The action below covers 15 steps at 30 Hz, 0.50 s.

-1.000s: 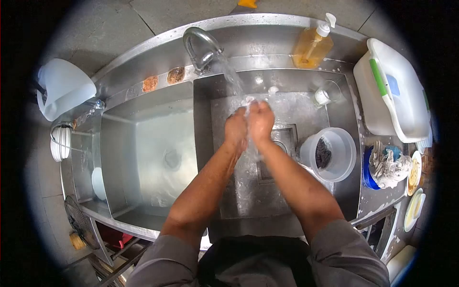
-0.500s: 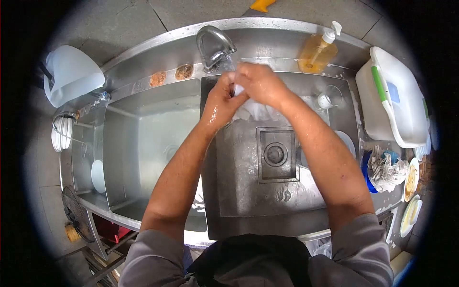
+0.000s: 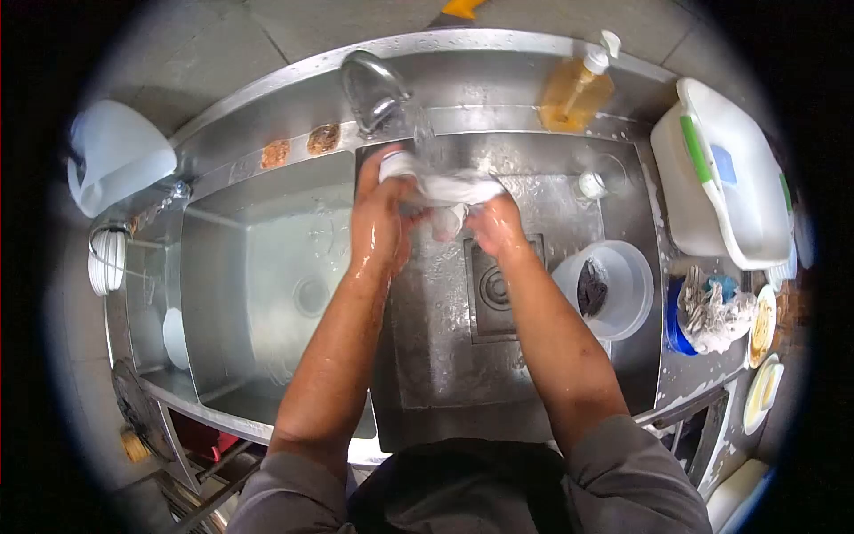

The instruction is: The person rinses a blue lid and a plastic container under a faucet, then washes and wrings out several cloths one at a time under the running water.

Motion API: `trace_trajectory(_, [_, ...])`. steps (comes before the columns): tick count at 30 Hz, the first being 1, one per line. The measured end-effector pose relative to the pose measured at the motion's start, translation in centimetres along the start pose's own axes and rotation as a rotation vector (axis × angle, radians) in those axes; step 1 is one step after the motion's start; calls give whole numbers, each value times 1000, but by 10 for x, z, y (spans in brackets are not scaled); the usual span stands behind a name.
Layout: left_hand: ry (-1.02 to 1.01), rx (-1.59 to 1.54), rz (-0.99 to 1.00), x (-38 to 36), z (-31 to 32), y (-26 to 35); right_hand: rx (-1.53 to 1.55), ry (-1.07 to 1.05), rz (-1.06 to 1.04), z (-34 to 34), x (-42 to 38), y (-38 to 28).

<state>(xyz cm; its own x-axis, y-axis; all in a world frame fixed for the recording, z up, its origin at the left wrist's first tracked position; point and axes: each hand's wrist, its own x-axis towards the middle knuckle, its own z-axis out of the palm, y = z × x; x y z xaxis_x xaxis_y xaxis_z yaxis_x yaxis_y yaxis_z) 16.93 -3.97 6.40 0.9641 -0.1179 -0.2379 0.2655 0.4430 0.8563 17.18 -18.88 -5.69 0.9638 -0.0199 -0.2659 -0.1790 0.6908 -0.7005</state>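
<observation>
A wet white cloth (image 3: 449,188) stretches between my two hands over the right-hand sink basin (image 3: 427,356), blurred by motion. My left hand (image 3: 381,218) grips its left end, and my right hand (image 3: 496,222) grips the other end. Water runs from the curved metal faucet (image 3: 378,93) onto or just behind the cloth. Below the hands is the square drain recess (image 3: 498,285). A clear round tub (image 3: 627,289) with something dark inside stands right of my right forearm. A small clear glass or jar with a white part (image 3: 592,185) lies near the back right corner.
Water fills the left basin (image 3: 267,294). A soap pump bottle (image 3: 576,93) stands on the back ledge. At right are a white bin (image 3: 721,178), crumpled rags (image 3: 712,311) and plates with food scraps (image 3: 762,326). White plates (image 3: 107,262) sit at far left.
My hands have moved apart and slightly toward me, spreading the cloth that was bunched between them under the faucet. The clear tub shows more fully now.
</observation>
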Motion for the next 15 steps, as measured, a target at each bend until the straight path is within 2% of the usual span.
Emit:
trace_trajectory(1, [178,-70,-164,1,-5,-18,-83,31,-16,12,-8,0])
trace_trajectory(2, [38,-108,-414,8,-16,-33,-169,55,-30,33,-19,-2])
trace_trajectory(3, [-51,-351,-406,26,-24,-59,-628,73,-410,54,-33,9])
trace_trajectory(5, [-446,-725,-571,73,-84,-119,-1307,108,-797,96,-81,12])
trace_trajectory(6, [-325,-613,-294,67,-81,-134,-1240,30,-821,92,-79,9])
trace_trajectory(7, [-324,-617,-291,48,-60,-128,-1244,26,-822,77,-66,1])
trace_trajectory(9, [47,-417,-425,10,-13,-97,-821,276,-225,37,-18,-11])
trace_trajectory(10, [189,-264,-426,14,-11,-99,-940,370,-322,39,-11,-7])
trace_trajectory(11, [186,-259,-427,20,-13,-98,-936,374,-324,41,-17,6])
trace_trajectory(13, [130,46,-350,32,-21,-85,-1101,201,-873,61,-45,25])
trace_trajectory(14, [113,192,-310,34,-27,-79,-1004,137,-771,46,-44,25])
trace_trajectory(15, [118,192,-312,34,-31,-71,-1003,135,-766,29,-38,17])
